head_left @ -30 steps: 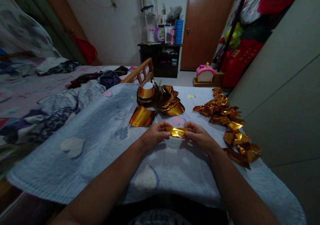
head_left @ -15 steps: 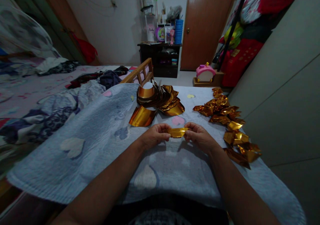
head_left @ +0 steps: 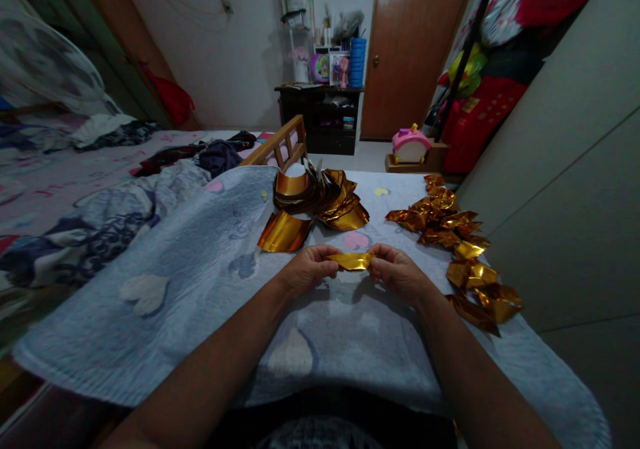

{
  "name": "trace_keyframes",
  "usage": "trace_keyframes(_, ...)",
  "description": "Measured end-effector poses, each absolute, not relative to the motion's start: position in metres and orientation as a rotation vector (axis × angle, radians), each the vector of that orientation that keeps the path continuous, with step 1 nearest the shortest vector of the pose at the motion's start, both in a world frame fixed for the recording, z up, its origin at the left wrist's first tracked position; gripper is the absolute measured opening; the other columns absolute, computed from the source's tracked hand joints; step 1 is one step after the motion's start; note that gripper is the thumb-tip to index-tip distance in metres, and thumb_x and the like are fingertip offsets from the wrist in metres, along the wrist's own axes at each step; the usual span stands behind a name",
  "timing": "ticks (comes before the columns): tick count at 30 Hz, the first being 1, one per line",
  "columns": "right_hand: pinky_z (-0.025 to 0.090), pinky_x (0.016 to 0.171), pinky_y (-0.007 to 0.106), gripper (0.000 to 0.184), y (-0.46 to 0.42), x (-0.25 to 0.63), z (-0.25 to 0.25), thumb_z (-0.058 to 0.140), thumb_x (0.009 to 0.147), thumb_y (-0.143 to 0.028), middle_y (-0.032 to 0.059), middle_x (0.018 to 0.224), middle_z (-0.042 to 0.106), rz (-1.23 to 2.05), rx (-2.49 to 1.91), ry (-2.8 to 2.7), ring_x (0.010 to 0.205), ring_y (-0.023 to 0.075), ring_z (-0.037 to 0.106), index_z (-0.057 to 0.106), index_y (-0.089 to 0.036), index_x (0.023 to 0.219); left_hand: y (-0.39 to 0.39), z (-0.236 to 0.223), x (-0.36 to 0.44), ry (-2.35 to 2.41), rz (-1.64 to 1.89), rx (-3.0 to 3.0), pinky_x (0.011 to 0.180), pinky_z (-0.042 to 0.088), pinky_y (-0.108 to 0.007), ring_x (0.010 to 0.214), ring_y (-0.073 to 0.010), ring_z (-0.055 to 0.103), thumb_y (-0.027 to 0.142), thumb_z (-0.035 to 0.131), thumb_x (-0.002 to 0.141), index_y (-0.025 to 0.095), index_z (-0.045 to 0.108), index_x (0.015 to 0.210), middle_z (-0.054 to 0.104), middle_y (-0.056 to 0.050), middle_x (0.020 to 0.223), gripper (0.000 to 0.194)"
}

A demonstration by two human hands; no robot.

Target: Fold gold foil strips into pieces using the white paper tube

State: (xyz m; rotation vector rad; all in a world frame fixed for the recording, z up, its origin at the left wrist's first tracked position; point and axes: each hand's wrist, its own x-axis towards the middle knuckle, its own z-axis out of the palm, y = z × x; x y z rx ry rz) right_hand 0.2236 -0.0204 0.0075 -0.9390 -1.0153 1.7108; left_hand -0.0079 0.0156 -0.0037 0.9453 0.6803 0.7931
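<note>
My left hand (head_left: 306,269) and my right hand (head_left: 396,270) pinch the two ends of a small folded gold foil strip (head_left: 353,260), held just above a light blue blanket (head_left: 200,276). Both hands are closed on it, fingertips meeting at the middle. Beyond my hands lies a heap of curled, unfolded gold foil sheets (head_left: 315,206). To the right runs a row of several folded gold foil pieces (head_left: 460,249).
A bed with crumpled clothes (head_left: 100,189) lies to the left, with a wooden rail (head_left: 280,146) at the blanket's far edge. A grey cabinet wall (head_left: 560,182) stands close on the right. A dark shelf unit (head_left: 323,119) and a brown door (head_left: 407,49) are at the back.
The foil strip has been squeezed narrower between my fingers, and my hands have drawn slightly closer together. Everything else stays put.
</note>
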Motion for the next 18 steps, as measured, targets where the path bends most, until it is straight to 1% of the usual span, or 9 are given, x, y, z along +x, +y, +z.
trace_keyframes(3, 0.034, 0.053, 0.023, 0.033, -0.0203, 0.2242, 0.0051, 0.088, 0.065, -0.037, -0.0038, 0.067, 0.056, 1.721, -0.932, -1.025, 0.058, 0.0092, 0.045, 0.065, -0.019, 0.081, 0.0154, -0.005, -0.0088, 0.716, 0.799, 0.935, 0.058, 0.045, -0.02, 0.062, -0.0095, 0.058, 0.035, 0.097, 0.051, 0.013, 0.076, 0.09, 0.071, -0.004, 0.077, 0.05)
trace_keyframes(6, 0.035, 0.055, 0.023, 0.033, -0.0205, 0.2247, 0.0049, 0.088, 0.066, -0.038, -0.0034, 0.068, 0.055, 1.729, -0.927, -1.042, 0.059, 0.0097, 0.045, 0.066, -0.019, 0.081, 0.0152, -0.0061, -0.0091, 0.727, 0.819, 0.915, 0.057, 0.044, -0.02, 0.061, -0.0085, 0.056, 0.036, 0.098, 0.05, 0.013, 0.076, 0.091, 0.07, -0.003, 0.077, 0.051)
trace_keyframes(10, 0.034, 0.054, 0.023, 0.032, -0.0207, 0.2251, 0.0052, 0.087, 0.067, -0.038, -0.0029, 0.069, 0.056, 1.741, -0.929, -1.05, 0.059, 0.01, 0.045, 0.066, -0.019, 0.081, 0.0146, -0.0048, -0.0078, 0.699, 0.821, 0.906, 0.06, 0.045, -0.02, 0.063, -0.0082, 0.057, 0.034, 0.097, 0.051, 0.013, 0.077, 0.088, 0.07, -0.003, 0.08, 0.048)
trace_keyframes(13, 0.033, 0.053, 0.023, 0.033, -0.0209, 0.2249, 0.0052, 0.088, 0.066, -0.038, -0.003, 0.068, 0.056, 1.761, -0.918, -1.051, 0.059, 0.0098, 0.044, 0.066, -0.019, 0.082, 0.0137, -0.0023, -0.0065, 0.662, 0.826, 0.9, 0.064, 0.047, -0.021, 0.067, -0.0095, 0.059, 0.032, 0.097, 0.051, 0.013, 0.076, 0.088, 0.07, -0.004, 0.082, 0.046)
trace_keyframes(18, 0.032, 0.052, 0.022, 0.035, -0.0212, 0.2246, 0.0057, 0.089, 0.066, -0.04, -0.003, 0.067, 0.056, 1.792, -0.918, -1.055, 0.057, 0.0092, 0.045, 0.066, -0.018, 0.082, 0.0126, -0.0005, -0.0051, 0.638, 0.824, 0.877, 0.067, 0.047, -0.022, 0.072, -0.0115, 0.06, 0.033, 0.096, 0.054, 0.014, 0.073, 0.084, 0.068, -0.003, 0.08, 0.043)
